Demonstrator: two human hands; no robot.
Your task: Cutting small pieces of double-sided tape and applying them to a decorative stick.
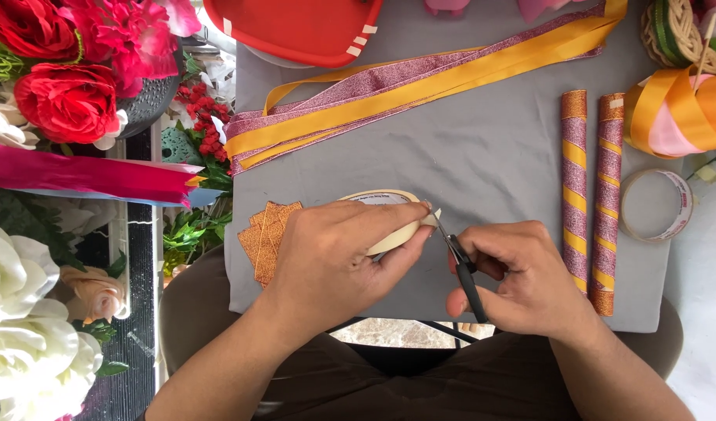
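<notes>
My left hand (327, 253) grips a cream roll of tape (389, 218), holding it tilted above the grey cloth (483, 156). My right hand (522, 273) holds black-handled scissors (463, 269), whose tips meet the free end of the tape at the roll's right edge. Under my left hand lie several gold glitter squares (264, 234). Two sticks wrapped in pink glitter and yellow ribbon (590, 195) lie upright in the view to the right of my right hand.
Long yellow and pink glitter ribbons (420, 86) cross the cloth diagonally. A red tray (296, 31) sits at the top. Another tape roll (658, 204) and an orange ribbon spool (677, 113) are at right. Red and white artificial flowers (62, 101) crowd the left.
</notes>
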